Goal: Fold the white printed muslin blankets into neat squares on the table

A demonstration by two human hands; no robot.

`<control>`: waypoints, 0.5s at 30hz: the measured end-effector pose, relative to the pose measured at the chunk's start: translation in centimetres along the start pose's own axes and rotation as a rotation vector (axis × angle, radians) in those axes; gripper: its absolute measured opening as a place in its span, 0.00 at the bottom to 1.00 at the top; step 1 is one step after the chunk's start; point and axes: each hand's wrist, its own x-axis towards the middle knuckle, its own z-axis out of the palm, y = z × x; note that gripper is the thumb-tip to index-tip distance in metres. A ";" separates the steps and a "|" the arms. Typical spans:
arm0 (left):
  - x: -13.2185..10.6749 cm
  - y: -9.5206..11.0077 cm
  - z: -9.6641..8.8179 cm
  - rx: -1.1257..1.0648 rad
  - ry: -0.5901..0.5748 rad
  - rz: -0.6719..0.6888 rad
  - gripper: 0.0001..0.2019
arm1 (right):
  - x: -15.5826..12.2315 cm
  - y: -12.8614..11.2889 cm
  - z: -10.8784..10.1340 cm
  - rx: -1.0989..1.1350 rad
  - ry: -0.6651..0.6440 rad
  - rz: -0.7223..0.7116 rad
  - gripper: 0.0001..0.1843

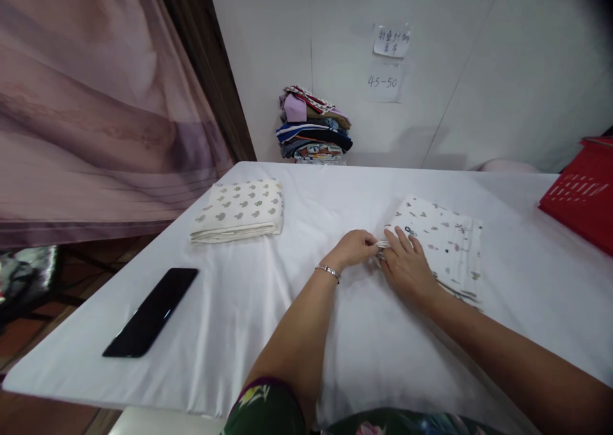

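A folded white cloth (440, 230) with small grey and black prints lies on the right half of the table. My left hand (355, 248), a bracelet at its wrist, pinches the near left corner of this cloth between thumb and fingers. On the same corner rests my right hand (407, 262), its fingers spread over the cloth's near left edge. Its thumb is mostly hidden. Another folded cloth (244, 206), cream with grey motifs, lies apart to the left, with neither hand touching it.
A black phone-like slab (151, 312) lies on the white-covered table (268, 294) at left. Stacked clothes (315, 128) stand behind the far edge. A red basket (582, 195) is at the right edge. Pink curtain (110, 103) hangs at left; paper notes (390, 58) are on the wall.
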 end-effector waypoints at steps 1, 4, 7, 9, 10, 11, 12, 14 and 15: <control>0.0 0.0 0.0 0.004 -0.001 -0.001 0.09 | 0.0 0.0 0.1 0.000 -0.005 0.013 0.14; 0.0 0.0 -0.1 -0.001 0.003 -0.003 0.09 | 0.2 0.2 0.4 0.024 -0.027 0.013 0.14; 0.0 -0.1 -0.3 -0.041 -0.001 0.002 0.10 | 0.2 0.7 0.5 0.107 -0.002 -0.008 0.14; 0.1 -0.2 -0.4 -0.067 -0.014 0.010 0.11 | 0.1 1.0 0.6 0.183 0.045 0.000 0.13; 0.1 -0.2 -0.4 -0.078 -0.017 0.015 0.11 | 0.0 1.1 0.7 0.224 0.077 0.012 0.13; 0.1 -0.2 -0.4 -0.086 -0.021 0.019 0.11 | 0.0 1.1 0.9 0.265 0.112 0.029 0.12; 0.1 -0.3 -0.4 -0.094 -0.024 0.020 0.11 | 0.0 1.1 1.0 0.303 0.146 0.047 0.11; 0.0 -0.3 -0.6 -0.114 -0.026 0.013 0.11 | -0.1 1.0 1.4 0.361 0.196 0.080 0.10; -0.1 -0.3 -0.7 -0.127 -0.031 0.005 0.11 | -0.1 0.9 1.6 0.378 0.210 0.092 0.10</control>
